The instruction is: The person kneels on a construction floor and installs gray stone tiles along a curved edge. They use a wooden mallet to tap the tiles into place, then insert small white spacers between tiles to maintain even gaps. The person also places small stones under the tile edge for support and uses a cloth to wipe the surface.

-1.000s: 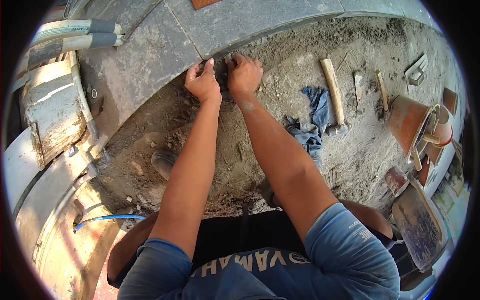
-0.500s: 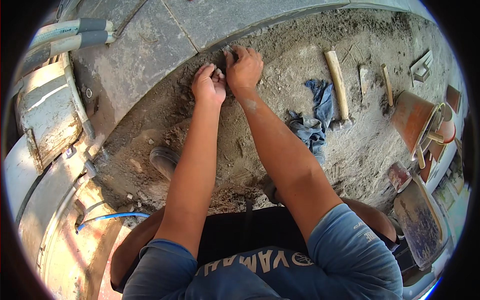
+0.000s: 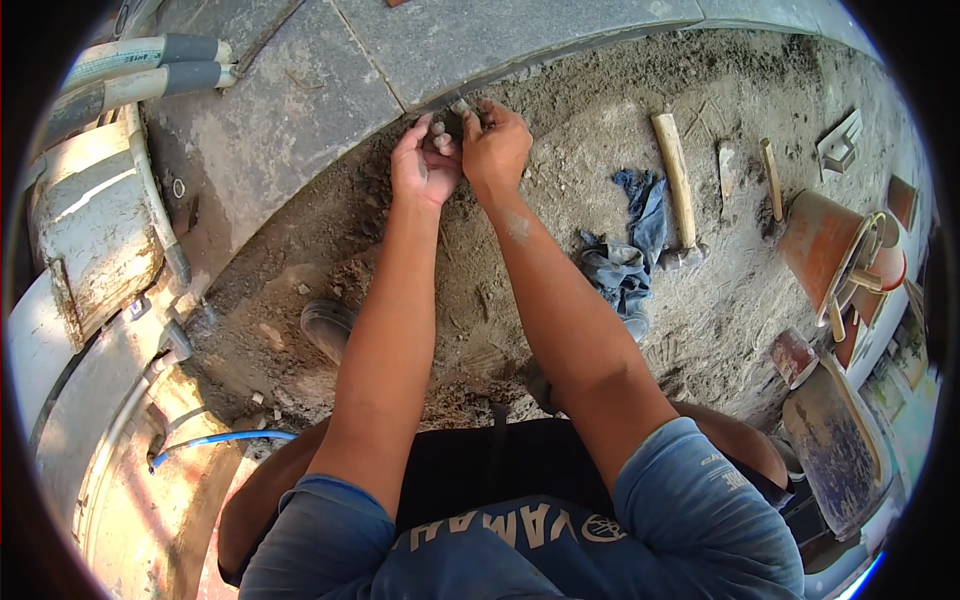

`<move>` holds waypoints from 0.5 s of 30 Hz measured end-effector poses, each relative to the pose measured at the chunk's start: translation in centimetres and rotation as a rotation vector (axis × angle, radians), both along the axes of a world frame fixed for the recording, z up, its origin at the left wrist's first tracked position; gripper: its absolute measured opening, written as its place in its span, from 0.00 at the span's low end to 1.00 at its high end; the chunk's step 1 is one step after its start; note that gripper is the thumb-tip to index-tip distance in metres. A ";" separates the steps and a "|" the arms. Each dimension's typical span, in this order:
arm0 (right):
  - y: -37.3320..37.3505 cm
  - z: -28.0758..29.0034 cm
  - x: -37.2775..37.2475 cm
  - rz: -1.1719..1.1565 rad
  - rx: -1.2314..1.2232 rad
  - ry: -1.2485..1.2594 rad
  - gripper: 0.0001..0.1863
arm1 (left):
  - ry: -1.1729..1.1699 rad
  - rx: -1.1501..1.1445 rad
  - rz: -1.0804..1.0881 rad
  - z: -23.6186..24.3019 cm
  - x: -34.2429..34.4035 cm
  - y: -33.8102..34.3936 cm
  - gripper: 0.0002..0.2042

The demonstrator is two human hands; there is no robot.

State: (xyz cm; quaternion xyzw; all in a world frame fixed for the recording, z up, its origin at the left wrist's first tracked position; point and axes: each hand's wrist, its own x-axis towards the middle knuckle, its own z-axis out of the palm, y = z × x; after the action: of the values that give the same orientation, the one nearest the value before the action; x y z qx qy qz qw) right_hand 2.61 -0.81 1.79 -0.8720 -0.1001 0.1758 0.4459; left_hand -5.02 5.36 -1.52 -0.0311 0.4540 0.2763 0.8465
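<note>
My left hand (image 3: 425,172) is raised over the dirt near the edge of the grey stone paving (image 3: 270,110), palm turned up and fingers curled. Its fingertips are coated grey, and whatever lies in them, if anything, is too small to make out. Close beside it, my right hand (image 3: 497,148) pinches a small pale chip (image 3: 460,105) between thumb and fingers, right by the slab edge. The two hands nearly touch. Part of the right hand's grip is hidden behind its knuckles.
To the right lie a blue rag (image 3: 625,255), a wooden-handled hammer (image 3: 676,180), a flat blade (image 3: 726,172), a wooden handle (image 3: 772,180) and a metal float (image 3: 840,142). An orange bucket (image 3: 815,240) leans beyond them. Grey-ended pipes (image 3: 150,80) and a blue hose (image 3: 225,437) are at left.
My right hand has rotated and drawn slightly back from the slab edge, showing the pale chip in its pinch. My left hand has shifted slightly right, its palm more upturned.
</note>
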 end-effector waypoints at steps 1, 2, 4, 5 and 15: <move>0.0 -0.1 0.1 0.031 -0.004 -0.014 0.12 | -0.009 0.027 0.010 0.1 0.1 0.0 0.07; -0.1 -0.2 0.2 0.027 -0.005 -0.015 0.12 | -0.010 0.026 0.006 0.1 0.1 -0.1 0.07; 0.0 -0.4 0.3 0.080 0.023 -0.057 0.12 | 0.020 0.059 0.008 0.1 0.2 -0.2 0.07; 0.1 -0.4 0.3 0.078 0.025 -0.058 0.12 | 0.020 0.061 0.006 0.0 0.1 -0.2 0.07; 0.5 -1.5 0.1 0.049 0.035 -0.029 0.09 | -0.042 0.106 -0.003 -0.7 -0.2 -0.6 0.07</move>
State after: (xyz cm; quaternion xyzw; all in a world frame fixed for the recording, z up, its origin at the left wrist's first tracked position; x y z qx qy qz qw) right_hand 2.72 -0.26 0.25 -0.8637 -0.1310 0.1720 0.4553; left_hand -5.27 4.79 -2.26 0.0086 0.4211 0.2977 0.8567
